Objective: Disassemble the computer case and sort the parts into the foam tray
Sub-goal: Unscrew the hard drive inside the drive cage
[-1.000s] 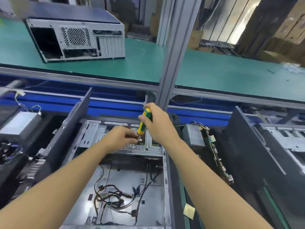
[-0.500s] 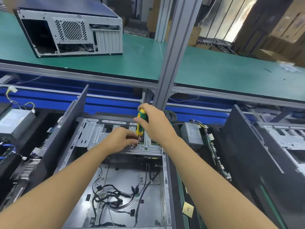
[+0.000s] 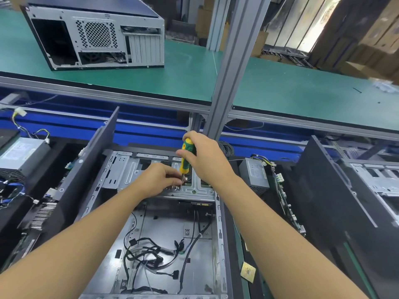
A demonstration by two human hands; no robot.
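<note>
Along the bottom of the frame both forearms reach forward over the open computer case [image 3: 164, 229], which lies on its side with the panel off so that its inside faces up. Loose black cables [image 3: 146, 253] sprawl on its floor, already unplugged by the look of them.

Just beyond, at the centre of the frame, the left hand [image 3: 159, 180] pinches its fingertips at the bare shaft of the screwdriver [image 3: 187, 157], close above the metal drive cage [image 3: 194, 192]. It is probably steadying the tip on a screw, though the screw itself is hidden. The right hand [image 3: 207, 160] is clenched round the green and yellow handle, holding the tool nearly upright so that it bears straight down. I judge this to be the step of unfastening the cage.

Left of centre a dark side panel [image 3: 86, 180] leans on edge. At either side, what looks like the dark foam tray [image 3: 62, 152] holds sorted parts: a power supply [image 3: 253, 175] and a circuit board [image 3: 287, 203] standing on edge at right, and another power supply [image 3: 19, 154] at far left.

Farther off, a second case [image 3: 97, 33] sits on the green bench [image 3: 280, 89] at upper left.
</note>
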